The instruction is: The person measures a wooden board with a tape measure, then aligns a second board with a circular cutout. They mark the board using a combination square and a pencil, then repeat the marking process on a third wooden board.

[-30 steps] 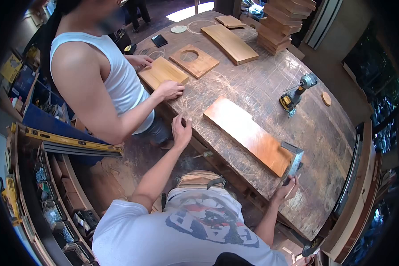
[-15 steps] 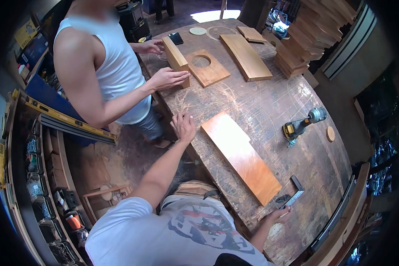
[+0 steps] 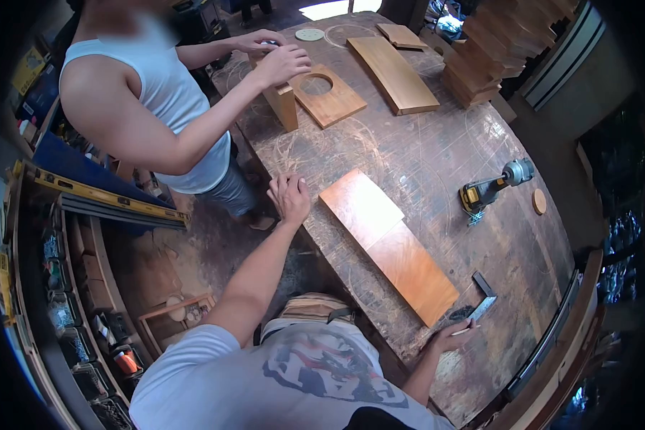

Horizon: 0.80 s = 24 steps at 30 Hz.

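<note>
My left hand rests on the near edge of the worktable, fingers stretched out, holding nothing. Just right of it lies a glossy wooden board, flat, with bright glare on its upper half. Beyond the board's lower end, my right hand lies low over the table with its fingers closed around a thin pale stick, seemingly a pencil. Close to those fingertips is a try square with a dark stock and a metal blade. A small dark item sits between the square and the board.
A co-worker at the left has both hands at the top of an upright wooden panel. A board with a round hole, a long board, a cordless drill and a wooden disc lie on the worktable. Stacked wood stands behind.
The co-worker's hands have moved from the panel's sides to its top. The black item behind the panel no longer shows on the table. My hands have barely moved; the view has shifted slightly.
</note>
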Each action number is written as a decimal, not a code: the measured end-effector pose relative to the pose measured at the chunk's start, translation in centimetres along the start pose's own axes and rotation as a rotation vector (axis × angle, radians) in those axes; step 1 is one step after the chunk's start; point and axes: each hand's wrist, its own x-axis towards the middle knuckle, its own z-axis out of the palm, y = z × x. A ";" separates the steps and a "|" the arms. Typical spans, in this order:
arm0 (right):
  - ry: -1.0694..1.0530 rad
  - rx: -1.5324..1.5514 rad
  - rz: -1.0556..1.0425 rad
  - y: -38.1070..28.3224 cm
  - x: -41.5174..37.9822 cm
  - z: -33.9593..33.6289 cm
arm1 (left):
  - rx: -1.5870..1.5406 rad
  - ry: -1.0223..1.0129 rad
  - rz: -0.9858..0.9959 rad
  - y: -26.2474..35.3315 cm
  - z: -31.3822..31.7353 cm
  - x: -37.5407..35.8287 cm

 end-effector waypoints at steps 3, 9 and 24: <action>-0.032 -0.007 0.023 -0.7 0.1 -0.6 | 0.000 -0.001 0.007 -0.1 0.2 -0.1; 0.031 0.029 -0.043 -0.2 0.0 0.0 | 0.003 -0.002 0.003 -0.4 0.5 -0.1; -0.006 -0.067 0.108 -0.1 0.1 0.4 | -0.017 -0.030 -0.010 -0.2 0.1 -0.1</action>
